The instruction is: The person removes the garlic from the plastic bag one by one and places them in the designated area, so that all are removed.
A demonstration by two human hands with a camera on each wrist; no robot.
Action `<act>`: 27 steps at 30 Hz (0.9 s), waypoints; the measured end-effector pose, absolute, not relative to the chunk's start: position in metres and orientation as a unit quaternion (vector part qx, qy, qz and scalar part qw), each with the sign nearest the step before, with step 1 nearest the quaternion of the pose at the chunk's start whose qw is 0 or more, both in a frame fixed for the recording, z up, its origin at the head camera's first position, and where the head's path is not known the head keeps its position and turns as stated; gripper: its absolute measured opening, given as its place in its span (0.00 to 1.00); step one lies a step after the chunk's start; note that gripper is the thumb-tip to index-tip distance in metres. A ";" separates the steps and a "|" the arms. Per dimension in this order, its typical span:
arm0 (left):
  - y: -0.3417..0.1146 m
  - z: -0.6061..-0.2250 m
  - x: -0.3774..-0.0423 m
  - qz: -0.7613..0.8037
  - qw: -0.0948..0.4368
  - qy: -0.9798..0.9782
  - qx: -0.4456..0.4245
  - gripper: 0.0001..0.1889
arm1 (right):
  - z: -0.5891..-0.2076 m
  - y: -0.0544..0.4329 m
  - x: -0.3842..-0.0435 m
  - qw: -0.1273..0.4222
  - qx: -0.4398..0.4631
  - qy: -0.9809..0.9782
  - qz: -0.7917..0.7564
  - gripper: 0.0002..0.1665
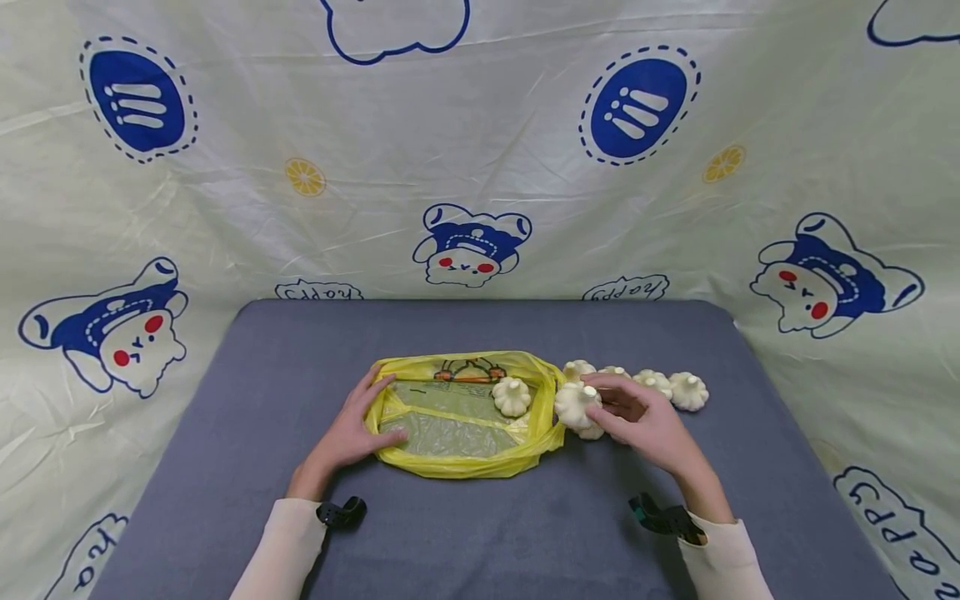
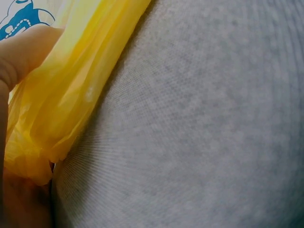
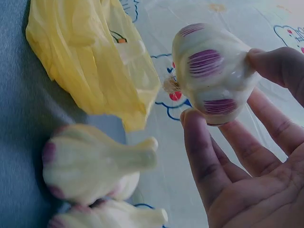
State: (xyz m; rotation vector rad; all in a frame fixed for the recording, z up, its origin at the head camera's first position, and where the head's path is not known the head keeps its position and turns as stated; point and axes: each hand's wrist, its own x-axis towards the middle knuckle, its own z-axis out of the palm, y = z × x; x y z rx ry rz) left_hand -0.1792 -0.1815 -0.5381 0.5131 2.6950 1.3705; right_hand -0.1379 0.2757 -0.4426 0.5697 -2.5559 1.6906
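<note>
A yellow plastic bag (image 1: 468,467) lies spread with its mouth wide on the table, one garlic bulb (image 1: 512,397) inside at its right. At the bag's left rim, my left hand (image 1: 351,427) holds the edge, the thumb lying over the plastic (image 2: 71,85). My right hand (image 1: 654,427) pinches a garlic bulb (image 3: 213,76) with purple streaks between thumb and fingers, raised just beside the bag's right rim. Below it in the right wrist view rests another garlic bulb (image 3: 90,164). More bulbs partly hide behind the right hand.
A row of garlic bulbs (image 1: 688,392) runs to the right of the bag, behind my right hand. The table (image 1: 480,542) has a grey-blue cloth. A printed white curtain (image 1: 480,125) hangs behind and at both sides.
</note>
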 end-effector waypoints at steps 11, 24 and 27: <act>-0.180 -0.537 -0.179 0.441 0.028 0.880 0.171 0.49 | -0.438 0.305 -0.121 0.071 0.141 -0.844 0.512 0.22; -0.180 -0.538 -0.179 0.441 0.035 0.881 0.167 0.50 | -0.441 0.336 -0.102 0.099 0.095 -0.861 0.490 0.23; -0.180 -0.538 -0.179 0.441 0.035 0.881 0.167 0.50 | -0.443 0.342 -0.100 0.103 0.078 -0.870 0.477 0.23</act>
